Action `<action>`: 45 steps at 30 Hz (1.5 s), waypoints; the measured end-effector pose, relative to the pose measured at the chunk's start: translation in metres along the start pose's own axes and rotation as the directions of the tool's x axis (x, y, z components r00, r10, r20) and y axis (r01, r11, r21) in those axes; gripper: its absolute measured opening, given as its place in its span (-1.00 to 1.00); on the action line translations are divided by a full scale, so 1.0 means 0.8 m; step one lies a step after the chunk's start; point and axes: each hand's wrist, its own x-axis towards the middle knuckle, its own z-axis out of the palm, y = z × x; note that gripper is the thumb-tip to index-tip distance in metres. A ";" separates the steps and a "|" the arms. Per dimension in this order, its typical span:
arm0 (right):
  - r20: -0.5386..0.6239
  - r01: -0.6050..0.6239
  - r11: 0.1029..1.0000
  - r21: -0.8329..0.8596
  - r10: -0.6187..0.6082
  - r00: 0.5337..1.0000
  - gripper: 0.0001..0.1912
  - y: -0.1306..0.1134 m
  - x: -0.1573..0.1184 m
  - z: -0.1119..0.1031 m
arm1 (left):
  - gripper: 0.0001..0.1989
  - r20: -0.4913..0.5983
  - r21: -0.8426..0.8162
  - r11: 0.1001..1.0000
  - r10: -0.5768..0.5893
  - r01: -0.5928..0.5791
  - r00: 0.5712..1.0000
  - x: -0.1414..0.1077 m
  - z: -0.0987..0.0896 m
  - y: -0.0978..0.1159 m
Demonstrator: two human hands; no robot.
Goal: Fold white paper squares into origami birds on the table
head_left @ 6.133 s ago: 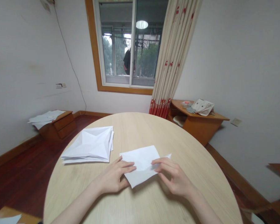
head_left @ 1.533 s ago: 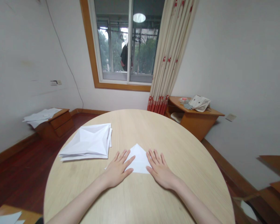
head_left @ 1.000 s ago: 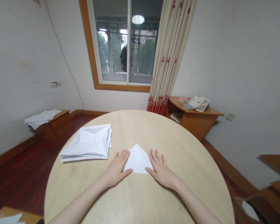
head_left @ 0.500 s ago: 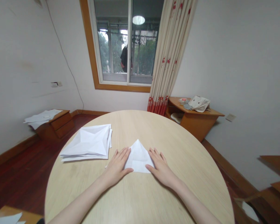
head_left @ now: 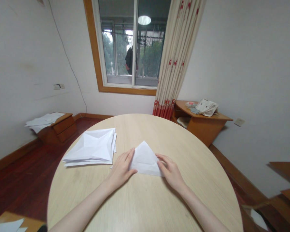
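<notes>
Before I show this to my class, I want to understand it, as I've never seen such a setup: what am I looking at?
There is no machine here. A person wears a camera on the head, looking forward and down, so you see their own bare hands over a round table. A stack of creased white paper lies on the left. Between the hands is a white sheet, its point facing away. The left hand rests on its left side; the right hand touches its right edge, though whether it pinches is hard to tell.
</notes>
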 end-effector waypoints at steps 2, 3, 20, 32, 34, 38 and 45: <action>-0.019 0.001 1.000 0.031 -0.001 1.000 -0.64 -0.001 0.000 -0.001 | -0.14 -0.030 -0.035 0.999 -0.005 0.003 1.000 0.000 -0.001 0.000; -0.026 -0.002 0.999 0.048 0.003 1.000 -0.65 -0.001 0.000 -0.001 | -0.15 -0.047 -0.056 0.998 -0.003 0.000 0.999 0.000 -0.001 0.000; -0.088 0.062 0.978 0.198 -0.046 0.995 -0.50 -0.023 -0.005 -0.015 | -0.49 -0.137 -0.606 0.789 -0.225 0.098 0.965 -0.009 -0.032 0.024; 0.087 -0.014 0.990 0.144 0.002 0.996 -0.64 -0.014 -0.002 -0.004 | -0.42 0.117 -0.771 0.572 -0.306 0.281 0.945 -0.004 -0.036 0.029; 0.139 0.009 0.996 0.090 -0.021 0.990 -0.69 -0.010 -0.002 -0.002 | -0.42 0.154 -0.740 0.592 -0.310 0.317 0.938 -0.004 -0.035 0.030; 0.257 0.120 0.993 0.015 -0.119 0.959 -0.74 -0.003 -0.003 0.002 | -0.49 0.224 -0.656 0.662 -0.288 0.363 0.931 -0.004 -0.031 0.030; 0.423 0.213 0.963 -0.164 -0.126 0.897 -0.67 0.002 -0.009 0.014 | -0.62 0.301 -0.490 0.803 -0.207 0.338 0.931 -0.006 -0.025 0.032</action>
